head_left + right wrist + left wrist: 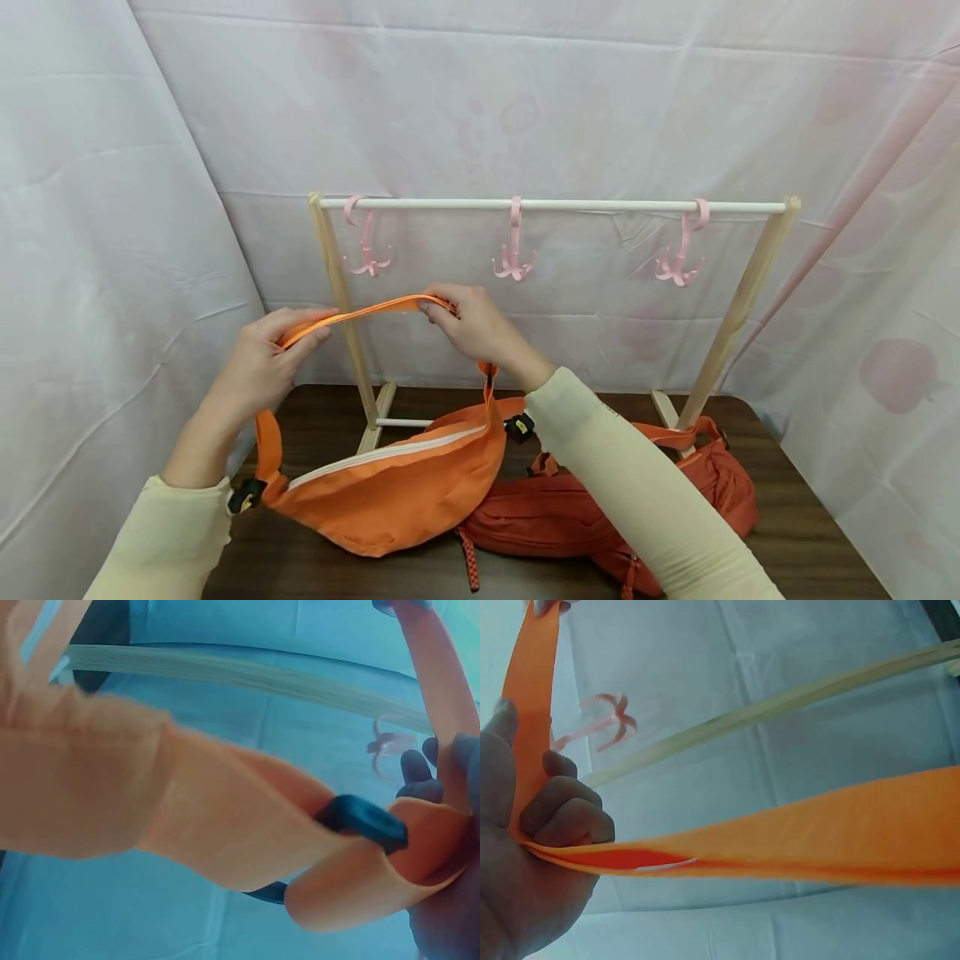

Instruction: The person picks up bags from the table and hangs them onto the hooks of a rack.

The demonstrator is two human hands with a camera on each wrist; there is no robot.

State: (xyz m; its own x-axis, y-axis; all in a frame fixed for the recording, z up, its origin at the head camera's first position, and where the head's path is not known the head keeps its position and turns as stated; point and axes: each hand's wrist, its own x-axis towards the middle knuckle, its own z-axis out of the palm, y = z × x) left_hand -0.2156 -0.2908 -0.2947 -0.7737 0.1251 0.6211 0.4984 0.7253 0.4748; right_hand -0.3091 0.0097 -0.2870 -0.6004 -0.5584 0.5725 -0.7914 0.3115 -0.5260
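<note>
Your orange bag [397, 492] hung by its strap [534, 667] in front of the rack [742, 308], low over the tabletop [315, 567]; whether its bottom touched down, you could not tell. The body looked light and soft, sagging to a rounded bottom, so it would probably swing and fold rather than keep a shape. The strap seemed flexible, flat and unlikely to slip or break, and its upper span, clear of the black buckle [246, 495], looked the surest place to take hold.

Your left hand [258, 354] had the webbing between thumb and curled fingers, with little gap left. Your right hand [476, 325] pinched it farther along, set slightly higher, and the length between your hands ran in a gentle arch. Both forearms reached forward and inward; the right one passed over the rust-red bag [540, 512] lying beside the orange one.
</note>
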